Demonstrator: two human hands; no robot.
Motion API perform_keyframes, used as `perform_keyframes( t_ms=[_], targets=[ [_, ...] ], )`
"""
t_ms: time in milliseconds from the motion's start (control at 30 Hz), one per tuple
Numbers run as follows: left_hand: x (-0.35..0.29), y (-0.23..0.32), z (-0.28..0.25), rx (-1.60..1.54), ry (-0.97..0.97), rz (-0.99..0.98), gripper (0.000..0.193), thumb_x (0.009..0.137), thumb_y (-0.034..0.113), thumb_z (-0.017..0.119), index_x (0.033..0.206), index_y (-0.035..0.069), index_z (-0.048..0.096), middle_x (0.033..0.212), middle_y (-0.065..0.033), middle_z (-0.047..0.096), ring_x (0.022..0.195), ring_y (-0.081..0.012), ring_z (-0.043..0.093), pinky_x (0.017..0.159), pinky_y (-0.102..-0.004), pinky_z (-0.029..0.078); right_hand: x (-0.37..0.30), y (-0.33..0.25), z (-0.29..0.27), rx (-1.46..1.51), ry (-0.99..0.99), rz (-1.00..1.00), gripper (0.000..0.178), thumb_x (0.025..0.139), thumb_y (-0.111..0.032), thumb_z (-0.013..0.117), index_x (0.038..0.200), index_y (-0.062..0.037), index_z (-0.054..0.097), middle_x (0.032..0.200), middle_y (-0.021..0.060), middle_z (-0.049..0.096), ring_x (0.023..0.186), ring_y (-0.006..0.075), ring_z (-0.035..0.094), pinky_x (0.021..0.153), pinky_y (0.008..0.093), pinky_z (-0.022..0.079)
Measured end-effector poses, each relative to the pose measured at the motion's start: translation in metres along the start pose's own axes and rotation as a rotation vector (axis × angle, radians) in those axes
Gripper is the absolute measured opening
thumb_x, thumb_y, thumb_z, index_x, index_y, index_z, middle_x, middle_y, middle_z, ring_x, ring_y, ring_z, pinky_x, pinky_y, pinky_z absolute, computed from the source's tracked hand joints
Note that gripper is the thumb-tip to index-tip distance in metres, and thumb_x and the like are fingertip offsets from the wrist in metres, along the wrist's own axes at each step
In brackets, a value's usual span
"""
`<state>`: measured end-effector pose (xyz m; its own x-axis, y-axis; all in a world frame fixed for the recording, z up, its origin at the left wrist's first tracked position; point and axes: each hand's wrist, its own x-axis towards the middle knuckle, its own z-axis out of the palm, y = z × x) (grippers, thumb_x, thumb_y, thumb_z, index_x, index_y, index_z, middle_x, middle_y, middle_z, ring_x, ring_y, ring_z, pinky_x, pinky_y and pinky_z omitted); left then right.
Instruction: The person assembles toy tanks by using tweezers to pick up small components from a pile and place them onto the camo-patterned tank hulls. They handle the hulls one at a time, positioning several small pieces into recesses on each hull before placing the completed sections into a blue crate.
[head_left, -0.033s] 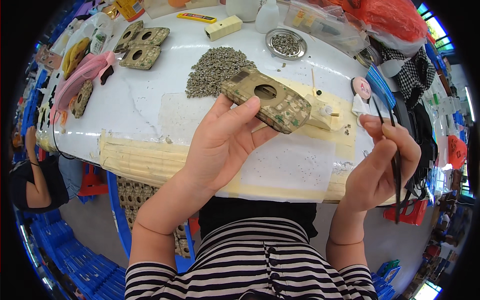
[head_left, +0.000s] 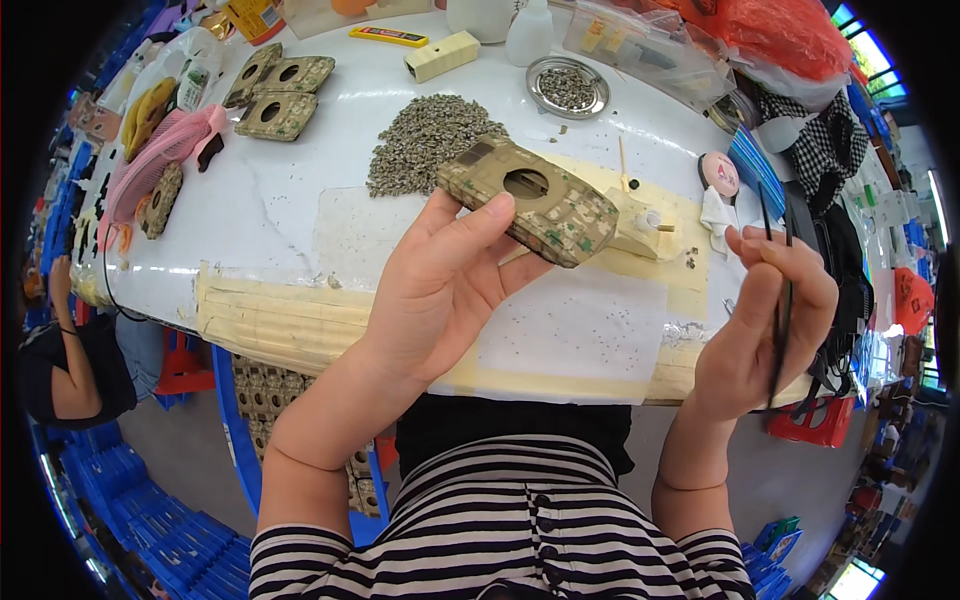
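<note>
Left side: camouflage shell (head_left: 577,212) is being held in the left hand (head_left: 425,285), above the table (head_left: 265,235), its long axis running from far left to near right. Thumb is being pressed onto the top face, just beside the round opening; the underside is being supported by the fingers, partly hidden. Hand is being closed around the shell's near edge only, far edge left free.

Right side: black tweezers (head_left: 780,340) are being pinched in the right hand (head_left: 760,325), between thumb and fingers, tips pointing up and away from the body. Prongs are being held spread, a gap showing between the tips. Squeeze force cannot be told. Tweezers and shell are being held well apart.

Around: cream block (head_left: 645,240) is being partly covered by the shell in this view, as is the pile of small parts (head_left: 425,150). More small parts are being held in the round metal dish (head_left: 603,97). Spare shells (head_left: 285,115) are sitting grouped at far left.
</note>
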<state>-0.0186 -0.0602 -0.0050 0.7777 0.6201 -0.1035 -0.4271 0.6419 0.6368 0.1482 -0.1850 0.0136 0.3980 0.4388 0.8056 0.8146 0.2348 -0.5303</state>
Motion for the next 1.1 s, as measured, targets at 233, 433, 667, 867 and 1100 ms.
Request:
perform_keyframes(
  t_ms=[233,433,667,867,1100],
  targets=[
    [0.000,-0.002,-0.004,-0.072,0.009,0.018,0.035,0.097,0.015,0.040,0.128,-0.001,0.038,0.122,-0.0155,0.052,0.111,-0.0218,0.056,0.093,-0.0340,0.051,0.002,0.008,-0.001,-0.355,-0.254,0.087,0.011,0.076,-0.005,0.070,0.086,-0.0043,0.066,0.074,0.0075,0.060,0.074,0.0224,0.054,0.068,0.0301,0.043],
    [0.002,-0.002,-0.005,-0.058,0.010,0.011,0.034,0.097,0.014,0.040,0.128,-0.001,0.038,0.122,-0.0161,0.053,0.110,-0.0219,0.057,0.092,-0.0345,0.052,-0.002,0.018,0.004,-0.378,-0.289,0.056,0.015,0.071,-0.005,0.074,0.084,-0.0050,0.066,0.077,0.0086,0.062,0.079,0.0247,0.059,0.071,0.0316,0.045],
    [0.001,-0.001,-0.002,-0.014,0.012,-0.021,0.037,0.098,0.019,0.038,0.130,0.000,0.037,0.125,-0.0176,0.051,0.113,-0.0250,0.055,0.093,-0.0350,0.051,0.010,-0.012,-0.001,-0.337,-0.098,-0.063,0.014,0.073,-0.001,0.072,0.085,-0.0006,0.065,0.081,0.0109,0.064,0.077,0.0220,0.060,0.071,0.0313,0.048],
    [0.000,0.001,0.003,0.006,-0.023,-0.121,0.043,0.098,0.028,0.035,0.132,0.001,0.036,0.127,-0.0171,0.051,0.115,-0.0259,0.054,0.095,-0.0367,0.049,0.009,-0.014,0.014,0.231,-0.191,0.094,0.012,0.082,-0.002,0.065,0.093,0.0017,0.061,0.083,0.0093,0.063,0.076,0.0165,0.056,0.080,0.0295,0.048],
    [-0.001,0.003,0.003,0.035,-0.068,-0.144,0.043,0.099,0.029,0.034,0.133,0.003,0.037,0.127,-0.0151,0.051,0.114,-0.0251,0.055,0.095,-0.0398,0.048,0.009,-0.020,0.027,0.398,-0.310,0.316,0.008,0.092,-0.007,0.056,0.092,0.0003,0.055,0.085,0.0043,0.063,0.074,0.0047,0.052,0.070,0.0180,0.041]
  ],
)
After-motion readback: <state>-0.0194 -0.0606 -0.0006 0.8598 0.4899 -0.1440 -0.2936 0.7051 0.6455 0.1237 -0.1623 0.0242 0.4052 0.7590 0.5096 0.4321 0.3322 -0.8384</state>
